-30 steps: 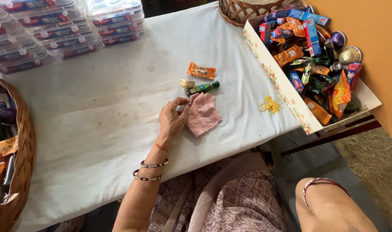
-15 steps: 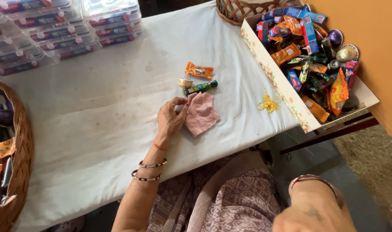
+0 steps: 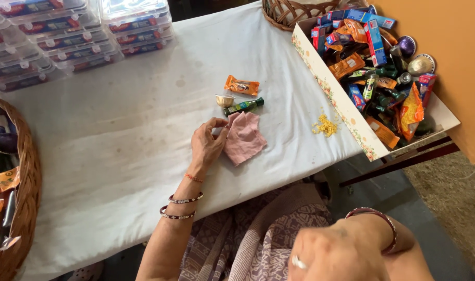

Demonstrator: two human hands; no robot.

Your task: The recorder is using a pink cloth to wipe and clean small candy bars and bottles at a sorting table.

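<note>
One pink cloth [image 3: 244, 137] lies folded on the white table [image 3: 118, 135], its near-left edge touching the fingertips of the left hand [image 3: 207, 145]. Left grip: fingers curled, thumb and forefinger pinched together at the cloth's upper corner; whether they actually hold fabric cannot be told. Two bangles [image 3: 181, 206] and a thin red thread circle that wrist.

Just beyond the left grip, away from the person, stands a small metal cup [image 3: 225, 100]; touching the cup's right side lies a green bottle [image 3: 243, 106] on its side, just past the cloth's far edge. Further out lies an orange wrapper [image 3: 241, 85], near the cup but apart from it. To the right of the cloth, well apart from the grip, is a small heap of yellow crumbs [image 3: 324, 125] beside the wall of a flowered cardboard box [image 3: 331, 88] filled with mixed packets and bottles. A wicker basket [image 3: 289, 11] sits at the table's far edge behind the box.

Far left of the grip, stacked clear plastic boxes [image 3: 71, 31] line the far edge, and a second wicker basket [image 3: 24, 198] with packets occupies the near-left side.

Right hand [image 3: 336, 252]: raised close to the camera over the lap, off the table, loosely closed, a ring on one finger and a bangle at the wrist; nothing visible in its grip.
</note>
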